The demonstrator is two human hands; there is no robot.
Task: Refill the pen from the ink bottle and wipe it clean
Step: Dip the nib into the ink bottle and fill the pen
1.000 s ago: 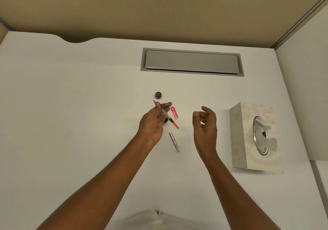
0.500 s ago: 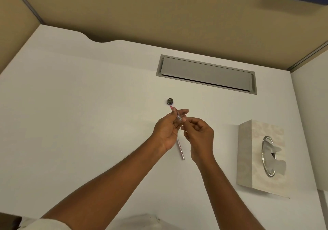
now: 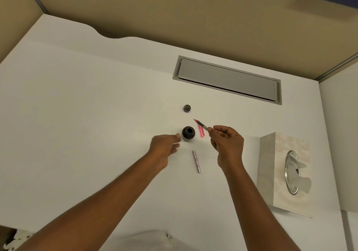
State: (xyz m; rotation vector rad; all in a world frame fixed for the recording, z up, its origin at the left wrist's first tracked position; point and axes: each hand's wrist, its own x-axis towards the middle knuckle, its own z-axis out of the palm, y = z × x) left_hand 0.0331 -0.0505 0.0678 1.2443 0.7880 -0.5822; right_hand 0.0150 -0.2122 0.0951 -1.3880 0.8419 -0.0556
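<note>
My right hand (image 3: 225, 144) pinches the rear end of the pen section (image 3: 200, 124), a thin clear part with a pink nib that points up and to the left. The open dark ink bottle (image 3: 188, 133) stands on the white desk just left of the nib. My left hand (image 3: 164, 147), blurred, is beside the bottle's left side with fingers apart and nothing in it. The bottle's round cap (image 3: 187, 108) lies farther back. A pink pen cap (image 3: 201, 131) lies right of the bottle. The pinkish pen barrel (image 3: 196, 161) lies nearer me, between my hands.
A tissue box (image 3: 284, 173) with a tissue sticking out stands at the right. A grey cable flap (image 3: 227, 80) is set into the desk (image 3: 77, 115) at the back. Beige partition walls close off the back and sides. A white cloth-like thing (image 3: 151, 240) lies at the near edge.
The pen section has passed from my left hand to my right hand. My left hand has let go and moved down-left beside the ink bottle, which now shows uncovered.
</note>
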